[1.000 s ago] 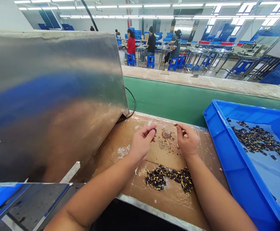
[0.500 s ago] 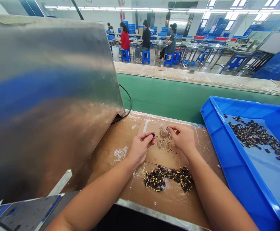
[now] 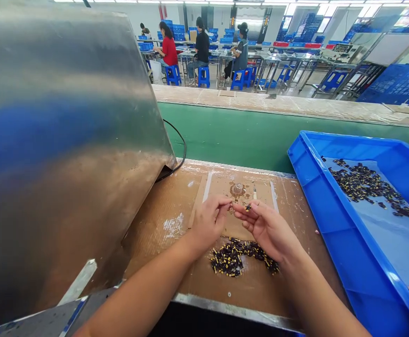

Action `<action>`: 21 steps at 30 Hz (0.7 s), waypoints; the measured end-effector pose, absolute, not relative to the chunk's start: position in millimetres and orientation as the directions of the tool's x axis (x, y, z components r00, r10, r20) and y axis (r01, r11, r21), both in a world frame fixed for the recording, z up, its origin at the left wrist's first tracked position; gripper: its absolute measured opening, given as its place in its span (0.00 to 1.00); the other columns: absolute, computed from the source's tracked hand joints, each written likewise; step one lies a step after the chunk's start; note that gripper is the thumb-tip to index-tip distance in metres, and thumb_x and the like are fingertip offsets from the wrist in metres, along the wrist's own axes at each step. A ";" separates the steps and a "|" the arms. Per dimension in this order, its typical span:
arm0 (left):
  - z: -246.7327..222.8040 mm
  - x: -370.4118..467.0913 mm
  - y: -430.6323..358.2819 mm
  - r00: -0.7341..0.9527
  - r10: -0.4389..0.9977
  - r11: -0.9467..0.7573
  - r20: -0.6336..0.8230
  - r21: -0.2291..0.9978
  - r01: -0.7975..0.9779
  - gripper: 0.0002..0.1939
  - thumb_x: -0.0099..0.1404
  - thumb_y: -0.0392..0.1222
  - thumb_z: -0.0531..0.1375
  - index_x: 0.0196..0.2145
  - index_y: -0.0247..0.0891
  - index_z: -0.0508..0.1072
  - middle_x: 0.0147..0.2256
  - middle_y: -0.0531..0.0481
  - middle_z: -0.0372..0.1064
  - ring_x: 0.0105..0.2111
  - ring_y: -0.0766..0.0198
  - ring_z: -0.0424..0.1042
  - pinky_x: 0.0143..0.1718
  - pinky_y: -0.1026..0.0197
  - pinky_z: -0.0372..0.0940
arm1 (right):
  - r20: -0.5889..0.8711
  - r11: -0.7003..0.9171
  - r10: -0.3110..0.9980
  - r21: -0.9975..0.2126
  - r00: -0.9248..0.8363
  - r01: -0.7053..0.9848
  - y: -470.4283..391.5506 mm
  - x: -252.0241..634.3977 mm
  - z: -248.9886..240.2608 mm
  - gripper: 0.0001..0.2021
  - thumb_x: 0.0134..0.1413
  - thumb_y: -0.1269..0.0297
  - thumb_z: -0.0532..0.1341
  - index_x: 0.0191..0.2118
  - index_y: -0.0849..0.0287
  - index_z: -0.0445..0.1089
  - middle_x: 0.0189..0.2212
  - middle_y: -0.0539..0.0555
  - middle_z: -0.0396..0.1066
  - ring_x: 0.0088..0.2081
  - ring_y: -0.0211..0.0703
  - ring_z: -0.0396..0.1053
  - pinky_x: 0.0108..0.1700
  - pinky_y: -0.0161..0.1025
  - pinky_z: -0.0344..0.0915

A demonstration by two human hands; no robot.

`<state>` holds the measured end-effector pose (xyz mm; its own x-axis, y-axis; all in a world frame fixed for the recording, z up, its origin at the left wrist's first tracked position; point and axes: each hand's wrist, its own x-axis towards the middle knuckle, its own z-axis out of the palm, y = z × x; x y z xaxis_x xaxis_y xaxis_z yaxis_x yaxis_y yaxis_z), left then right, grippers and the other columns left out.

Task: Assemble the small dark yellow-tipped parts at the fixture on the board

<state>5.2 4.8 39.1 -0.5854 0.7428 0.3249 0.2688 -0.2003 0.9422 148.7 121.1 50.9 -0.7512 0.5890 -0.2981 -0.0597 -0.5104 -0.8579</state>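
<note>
Head view: small black-and-yellow part (image 3: 248, 207) pinched in the right hand (image 3: 269, 229), appearing just beyond the pile (image 3: 227, 262) of similar pieces.
The left hand (image 3: 209, 222) has its fingertips together near the part; whether it grasps anything, I cannot tell. Bare cardboard (image 3: 155, 262) gives room left of the pile; right of it stands a blue bin (image 3: 316, 196). Nearer runs the front edge (image 3: 232, 310); far beyond, people (image 3: 169, 51) sit. The part's long axis is too small to read.

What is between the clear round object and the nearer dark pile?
In the head view, the left hand, and the right hand holding a small part, over cardboard.
</note>
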 end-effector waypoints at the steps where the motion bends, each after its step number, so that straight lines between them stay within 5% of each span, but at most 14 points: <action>1: 40.5 4.7 2.5 -0.529 0.756 -0.200 0.385 0.906 0.373 0.09 0.69 0.40 0.61 0.43 0.44 0.81 0.45 0.42 0.80 0.48 0.55 0.78 0.55 0.51 0.71 | -0.327 -0.562 0.561 -0.825 -0.760 -0.060 118.2 152.7 48.2 0.11 0.57 0.55 0.67 0.39 0.53 0.67 0.45 0.57 0.81 0.46 0.47 0.79 0.37 0.37 0.72; 6: 38.5 -0.4 -0.3 -0.340 0.806 -0.258 0.484 0.805 0.535 0.17 0.70 0.34 0.58 0.50 0.48 0.80 0.49 0.46 0.80 0.50 0.57 0.78 0.56 0.52 0.72 | -0.375 -0.696 0.507 -0.710 -0.776 -0.111 118.4 161.9 41.0 0.11 0.55 0.57 0.70 0.38 0.53 0.70 0.42 0.55 0.81 0.42 0.43 0.78 0.32 0.31 0.67; 12: 39.4 0.8 1.0 -0.360 0.832 -0.250 0.423 0.864 0.437 0.12 0.68 0.35 0.63 0.46 0.47 0.82 0.46 0.46 0.81 0.45 0.59 0.80 0.51 0.53 0.75 | -0.366 -0.694 0.520 -0.708 -0.772 -0.132 118.0 161.6 48.3 0.12 0.53 0.57 0.72 0.36 0.55 0.71 0.40 0.54 0.80 0.38 0.39 0.75 0.30 0.29 0.65; 16: 41.2 11.6 4.2 -0.543 0.834 -0.145 0.095 0.988 -0.050 0.04 0.62 0.40 0.70 0.37 0.43 0.84 0.38 0.46 0.82 0.38 0.62 0.81 0.45 0.60 0.76 | -0.313 -0.603 0.656 -0.765 -0.687 -0.227 110.9 159.4 49.7 0.12 0.51 0.57 0.74 0.34 0.58 0.73 0.29 0.49 0.74 0.28 0.32 0.67 0.25 0.26 0.60; 19: 42.5 19.9 7.5 -0.500 0.851 -0.135 -0.162 0.852 -0.506 0.06 0.58 0.42 0.73 0.32 0.39 0.83 0.35 0.46 0.82 0.33 0.67 0.79 0.38 0.67 0.74 | -0.274 -0.530 0.742 -0.798 -0.612 -0.285 104.9 159.2 46.6 0.13 0.47 0.60 0.75 0.31 0.57 0.72 0.22 0.47 0.71 0.23 0.30 0.65 0.24 0.25 0.60; 21: 43.3 23.0 9.1 -0.446 0.862 -0.133 -0.242 0.740 -0.659 0.08 0.57 0.42 0.74 0.31 0.36 0.82 0.34 0.46 0.82 0.32 0.69 0.79 0.36 0.70 0.73 | -0.220 -0.465 0.783 -0.829 -0.582 -0.311 100.7 160.1 43.8 0.11 0.48 0.61 0.75 0.32 0.56 0.73 0.22 0.47 0.71 0.24 0.32 0.68 0.25 0.26 0.62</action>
<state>23.0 9.1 43.3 -0.4461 0.8616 -0.2423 -0.6593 -0.1333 0.7400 160.1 100.7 43.8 -0.5822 0.7827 -0.2200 -0.3111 -0.4645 -0.8291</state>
